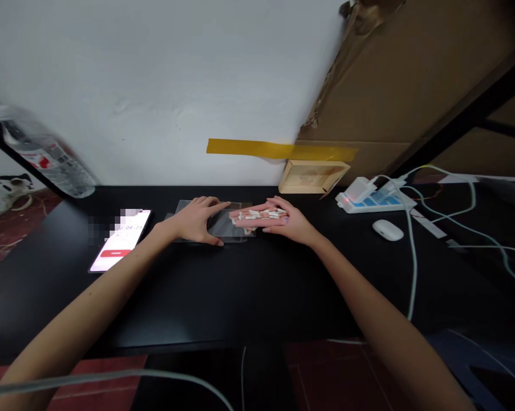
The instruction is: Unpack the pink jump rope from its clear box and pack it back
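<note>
My left hand lies on a stack of clear plastic sheets or bags on the black table, fingers spread with thumb and forefinger holding an edge. My right hand is turned palm up just to the right, its fingers flat and carrying several small white pieces over the clear sheets.
A lit phone lies left of my hands. A plastic water bottle stands at the far left. A small wooden box, a white power strip, a white earbud case and loose cables sit to the right.
</note>
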{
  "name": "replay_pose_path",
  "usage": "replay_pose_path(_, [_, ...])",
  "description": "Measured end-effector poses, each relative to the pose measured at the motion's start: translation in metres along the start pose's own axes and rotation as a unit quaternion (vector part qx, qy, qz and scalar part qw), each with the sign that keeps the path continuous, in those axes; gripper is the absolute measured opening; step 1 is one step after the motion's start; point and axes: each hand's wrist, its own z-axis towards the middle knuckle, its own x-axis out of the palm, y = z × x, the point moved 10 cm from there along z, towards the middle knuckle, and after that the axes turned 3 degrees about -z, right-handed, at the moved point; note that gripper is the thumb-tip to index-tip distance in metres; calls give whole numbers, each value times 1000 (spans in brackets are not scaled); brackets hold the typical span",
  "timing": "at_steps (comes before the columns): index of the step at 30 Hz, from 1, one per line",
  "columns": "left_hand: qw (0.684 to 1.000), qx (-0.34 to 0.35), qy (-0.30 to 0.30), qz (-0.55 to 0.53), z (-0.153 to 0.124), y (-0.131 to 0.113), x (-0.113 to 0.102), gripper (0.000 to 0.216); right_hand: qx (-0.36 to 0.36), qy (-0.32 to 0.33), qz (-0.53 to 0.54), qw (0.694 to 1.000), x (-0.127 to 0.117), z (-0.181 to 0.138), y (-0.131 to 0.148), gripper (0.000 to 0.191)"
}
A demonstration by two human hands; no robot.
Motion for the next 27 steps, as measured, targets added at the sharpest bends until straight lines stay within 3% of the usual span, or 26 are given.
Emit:
replay_pose_path(4, [1000, 5, -2, -5, 0, -2, 0, 111, -28, -4, -18, 999, 5, -2, 8, 79])
replay_pose_path(8, [1000, 6, -3, -6, 0, -3, 0, 112, -70, -29, -105, 992, 11, -4, 19, 77])
replay_pose_path(13, [1000, 8, -4, 2, 1, -4, 0, 113, -173, -101, -254, 946, 7, -10, 56, 70])
replay_pose_path(18, [1000, 12, -7, -5, 1, -3, 0, 111, -229, -72, -255, 937, 16, -15, 75, 64])
replay_pose_path(27, [1000, 6, -5, -10, 1, -1, -1, 108, -253, -64, -272, 926, 17, -14, 74, 35])
